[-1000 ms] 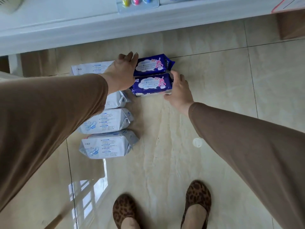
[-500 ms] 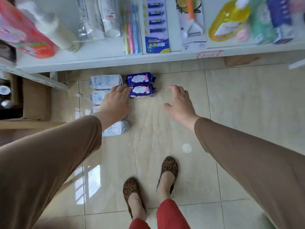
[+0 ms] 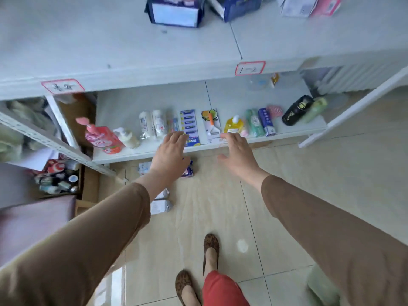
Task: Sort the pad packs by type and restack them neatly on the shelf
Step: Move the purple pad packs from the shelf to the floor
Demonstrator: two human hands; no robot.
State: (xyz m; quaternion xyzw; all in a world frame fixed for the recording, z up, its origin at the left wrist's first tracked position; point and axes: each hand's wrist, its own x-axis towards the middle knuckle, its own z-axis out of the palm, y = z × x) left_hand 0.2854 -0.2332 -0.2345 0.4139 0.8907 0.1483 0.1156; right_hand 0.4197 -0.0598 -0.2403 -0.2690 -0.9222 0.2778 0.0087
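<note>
Pad packs lie on the tiled floor below the bottom shelf: white packs point(image 3: 159, 206) in a column, mostly hidden by my left arm, and a dark blue pack point(image 3: 188, 171) peeking out beside my left wrist. My left hand point(image 3: 171, 154) hovers above them, fingers spread, holding nothing. My right hand point(image 3: 237, 154) is raised to the right of it, also spread and empty. More packs stand on the upper shelf point(image 3: 110, 47): a dark blue one point(image 3: 174, 11), another blue one point(image 3: 237, 5) and a pink-and-white one point(image 3: 309, 4).
The bottom shelf point(image 3: 136, 151) carries a pink pump bottle point(image 3: 102, 138), toothbrush cards, a yellow bottle point(image 3: 234, 125) and a black flask point(image 3: 297, 110). A box of small items point(image 3: 57, 176) sits at left. My feet in leopard shoes point(image 3: 210, 246) stand on the floor.
Both hands let go of the blue packs on the floor and rose, empty. The view tilted up from the floor to the shelves as I stood up.
</note>
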